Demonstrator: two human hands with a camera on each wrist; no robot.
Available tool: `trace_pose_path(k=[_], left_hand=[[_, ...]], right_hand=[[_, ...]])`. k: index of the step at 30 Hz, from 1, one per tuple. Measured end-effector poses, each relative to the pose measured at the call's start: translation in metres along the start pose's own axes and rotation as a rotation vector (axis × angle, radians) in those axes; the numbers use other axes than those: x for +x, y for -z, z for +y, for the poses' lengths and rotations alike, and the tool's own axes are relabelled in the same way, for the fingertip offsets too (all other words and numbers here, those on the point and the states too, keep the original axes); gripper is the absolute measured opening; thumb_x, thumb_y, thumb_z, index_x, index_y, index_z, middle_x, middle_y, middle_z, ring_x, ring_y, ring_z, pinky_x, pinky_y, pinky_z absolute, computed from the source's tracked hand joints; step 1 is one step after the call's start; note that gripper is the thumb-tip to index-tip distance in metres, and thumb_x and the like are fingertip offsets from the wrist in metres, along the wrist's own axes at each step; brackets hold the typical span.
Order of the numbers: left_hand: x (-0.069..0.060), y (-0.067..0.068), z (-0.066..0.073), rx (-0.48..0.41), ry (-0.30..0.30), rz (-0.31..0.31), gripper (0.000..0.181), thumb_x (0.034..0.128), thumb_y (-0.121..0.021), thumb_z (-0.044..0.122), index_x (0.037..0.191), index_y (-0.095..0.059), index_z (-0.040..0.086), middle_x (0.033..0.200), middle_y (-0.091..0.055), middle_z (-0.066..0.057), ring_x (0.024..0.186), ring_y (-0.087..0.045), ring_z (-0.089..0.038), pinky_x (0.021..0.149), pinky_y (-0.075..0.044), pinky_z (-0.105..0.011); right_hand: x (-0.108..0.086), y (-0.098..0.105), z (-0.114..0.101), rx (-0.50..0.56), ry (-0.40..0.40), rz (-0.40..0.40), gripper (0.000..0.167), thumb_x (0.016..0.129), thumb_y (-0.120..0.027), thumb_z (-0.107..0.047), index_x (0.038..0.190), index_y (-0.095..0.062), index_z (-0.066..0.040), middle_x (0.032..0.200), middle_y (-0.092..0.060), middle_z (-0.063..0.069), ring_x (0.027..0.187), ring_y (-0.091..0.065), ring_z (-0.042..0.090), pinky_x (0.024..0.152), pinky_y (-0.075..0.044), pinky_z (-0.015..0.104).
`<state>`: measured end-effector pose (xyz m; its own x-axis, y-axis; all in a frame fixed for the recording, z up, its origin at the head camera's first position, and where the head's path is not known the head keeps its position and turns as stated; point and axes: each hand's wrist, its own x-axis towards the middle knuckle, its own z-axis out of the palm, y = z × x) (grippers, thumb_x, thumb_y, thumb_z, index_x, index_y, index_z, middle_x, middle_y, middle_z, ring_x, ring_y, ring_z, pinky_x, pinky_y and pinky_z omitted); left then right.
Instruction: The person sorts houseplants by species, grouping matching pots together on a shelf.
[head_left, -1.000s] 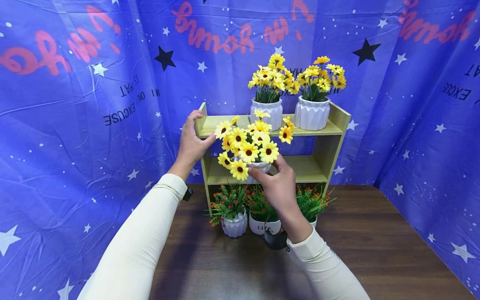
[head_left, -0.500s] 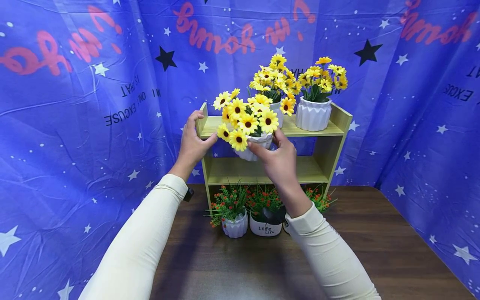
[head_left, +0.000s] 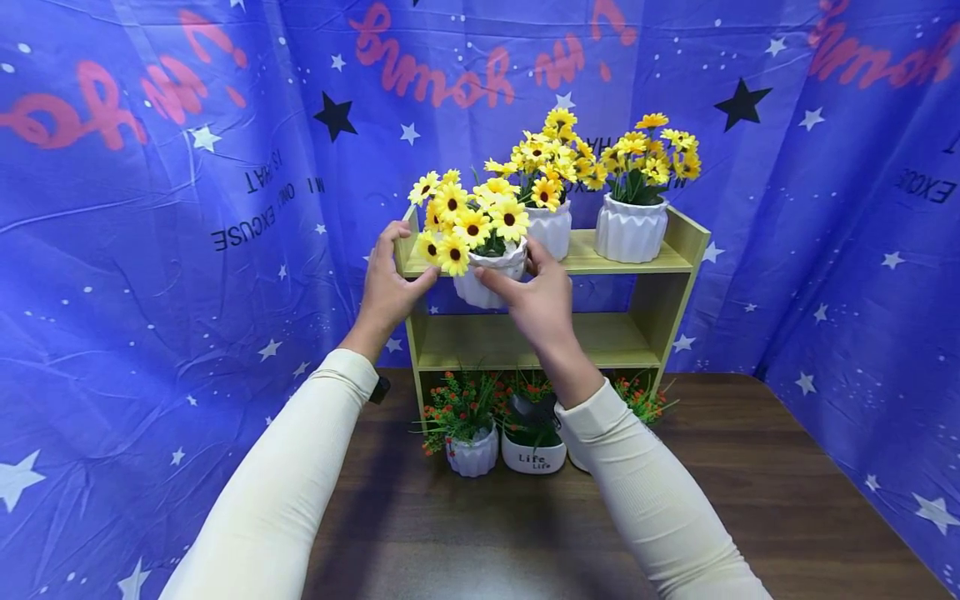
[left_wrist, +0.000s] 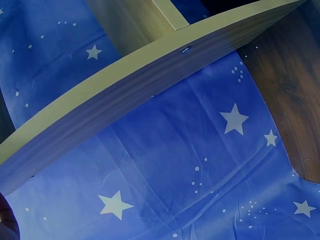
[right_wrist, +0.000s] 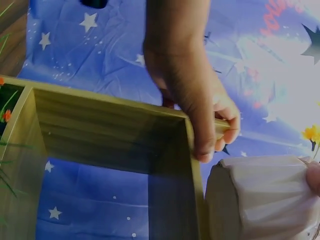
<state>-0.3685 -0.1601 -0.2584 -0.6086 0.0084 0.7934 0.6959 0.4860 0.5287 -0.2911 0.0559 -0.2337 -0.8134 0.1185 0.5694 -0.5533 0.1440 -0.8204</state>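
Observation:
My right hand [head_left: 542,304] grips a white fluted pot of yellow artificial daisies [head_left: 474,287], thumb in front and fingers at its right side. The pot is slightly tilted at the front edge of the top board of a wooden shelf [head_left: 540,340]; whether it touches the board I cannot tell. My left hand [head_left: 385,287] holds the top left corner of that shelf. In the right wrist view, the left hand [right_wrist: 192,95] has its thumb on the shelf's front edge and fingers curled over the side panel, beside the pot [right_wrist: 272,195]. The left wrist view shows mostly the side panel [left_wrist: 115,85].
Two more daisy pots, one in the middle [head_left: 551,232] and one at the right [head_left: 632,229], stand on the top board. Below, pots with red-flowered greenery, including a grey-white one [head_left: 474,454] and a "Life" pot [head_left: 534,457], stand on the dark table [head_left: 750,483].
My right hand has raised the daisy pot from in front of the middle shelf to the top board's front edge, then moved it left. The left hand stays on the shelf corner.

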Motion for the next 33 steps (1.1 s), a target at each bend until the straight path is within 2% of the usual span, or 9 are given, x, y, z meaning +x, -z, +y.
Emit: trace_pose_path(k=[4,8,12,17,19,24,27,33], left_hand=[[0.000,-0.001,0.001,0.000,0.005,-0.001,0.058,0.0778,-0.077,0.012,0.126,-0.045,0.008,0.147,-0.046,-0.006,0.136,-0.038,-0.022,0.108,-0.031,-0.038],[0.001,-0.001,0.003,0.006,0.028,-0.008,0.059,0.0797,-0.079,0.019,0.127,-0.044,0.010,0.148,-0.044,-0.002,0.135,-0.038,-0.021,0.108,-0.031,-0.039],[0.001,0.001,0.006,0.022,0.036,-0.019,0.061,0.0816,-0.079,0.024,0.129,-0.043,0.010,0.149,-0.043,-0.004,0.132,-0.040,-0.024,0.106,-0.034,-0.042],[0.001,0.000,0.005,0.025,0.042,-0.034,0.062,0.0826,-0.079,0.023,0.130,-0.042,0.011,0.148,-0.043,-0.005,0.127,-0.042,-0.026,0.101,-0.037,-0.043],[0.001,0.000,0.005,0.019,0.035,-0.035,0.061,0.0824,-0.079,0.022,0.129,-0.042,0.010,0.148,-0.043,-0.006,0.129,-0.042,-0.026,0.101,-0.038,-0.043],[0.002,0.001,0.004,-0.014,-0.037,-0.004,0.059,0.0807,-0.080,0.017,0.125,-0.043,0.007,0.143,-0.046,-0.006,0.130,-0.042,-0.025,0.103,-0.035,-0.043],[0.003,0.002,0.003,-0.018,-0.058,0.006,0.058,0.0808,-0.080,0.016,0.125,-0.043,0.006,0.143,-0.047,-0.005,0.131,-0.042,-0.024,0.103,-0.034,-0.043],[-0.001,0.001,0.003,0.013,0.000,-0.003,0.058,0.0814,-0.078,0.017,0.127,-0.043,0.010,0.147,-0.045,-0.005,0.128,-0.043,-0.026,0.099,-0.037,-0.045]], right_hand=[[0.005,-0.003,0.001,-0.068,-0.011,0.007,0.073,0.073,-0.088,-0.031,0.138,-0.058,-0.019,0.116,-0.067,0.002,0.105,-0.060,0.014,0.083,-0.052,0.034],[0.013,-0.006,-0.002,-0.075,-0.043,-0.005,0.070,0.073,-0.087,-0.031,0.136,-0.059,-0.017,0.113,-0.068,0.002,0.102,-0.062,0.014,0.082,-0.053,0.033],[0.022,-0.009,-0.005,-0.093,-0.058,-0.024,0.063,0.074,-0.087,-0.032,0.130,-0.062,-0.015,0.110,-0.069,0.000,0.099,-0.063,0.014,0.081,-0.052,0.032],[0.031,-0.011,-0.006,-0.120,-0.063,-0.050,0.064,0.076,-0.086,-0.035,0.131,-0.061,-0.013,0.111,-0.069,0.001,0.099,-0.063,0.014,0.081,-0.053,0.031],[0.035,-0.013,-0.006,-0.128,-0.053,-0.055,0.064,0.077,-0.085,-0.036,0.131,-0.061,-0.011,0.112,-0.068,0.002,0.098,-0.063,0.015,0.081,-0.053,0.031],[0.042,-0.018,-0.007,-0.140,-0.029,-0.079,0.060,0.081,-0.082,-0.036,0.127,-0.060,-0.006,0.109,-0.068,0.005,0.094,-0.064,0.017,0.077,-0.053,0.032],[0.047,-0.022,-0.008,-0.163,-0.031,-0.090,0.058,0.082,-0.081,-0.037,0.125,-0.061,-0.004,0.108,-0.068,0.007,0.093,-0.064,0.018,0.076,-0.053,0.032],[0.053,-0.029,-0.004,-0.245,-0.030,-0.106,0.061,0.084,-0.079,-0.040,0.127,-0.059,-0.002,0.112,-0.066,0.010,0.098,-0.062,0.021,0.078,-0.052,0.034]])
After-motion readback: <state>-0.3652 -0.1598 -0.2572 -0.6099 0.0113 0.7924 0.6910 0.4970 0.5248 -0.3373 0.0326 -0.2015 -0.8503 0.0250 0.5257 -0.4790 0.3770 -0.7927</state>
